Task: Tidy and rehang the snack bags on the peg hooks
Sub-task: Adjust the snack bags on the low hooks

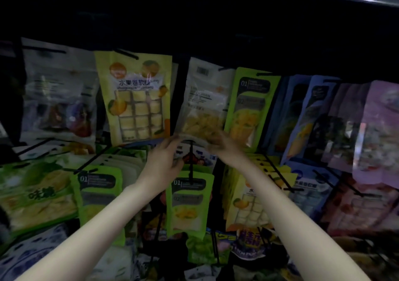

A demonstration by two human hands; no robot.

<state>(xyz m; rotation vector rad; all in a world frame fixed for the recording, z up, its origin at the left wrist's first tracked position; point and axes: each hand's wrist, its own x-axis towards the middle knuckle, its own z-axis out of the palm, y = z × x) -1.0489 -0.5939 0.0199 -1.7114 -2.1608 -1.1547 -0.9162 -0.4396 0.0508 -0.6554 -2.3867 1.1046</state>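
Holding a clear snack bag point(203, 105) by its bottom edge w/ both hands, up at the far top row. Left hand point(164, 159) pinches the bottom-left corner; right hand point(218, 143) is blurred, prob. gripping the bottom-right corner. Bag sits between a yellow-green bag point(136, 99) on the left and a green bag point(250, 105) on the right, tilted.

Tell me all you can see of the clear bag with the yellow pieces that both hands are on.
The clear bag is glossy see-through plastic, white-printed above with a barcode near its top, with yellow snack pieces bunched low. It hangs tilted in the upper row between two green bags. The left hand and right hand hold its bottom corners. Its hook is too dark to confirm.
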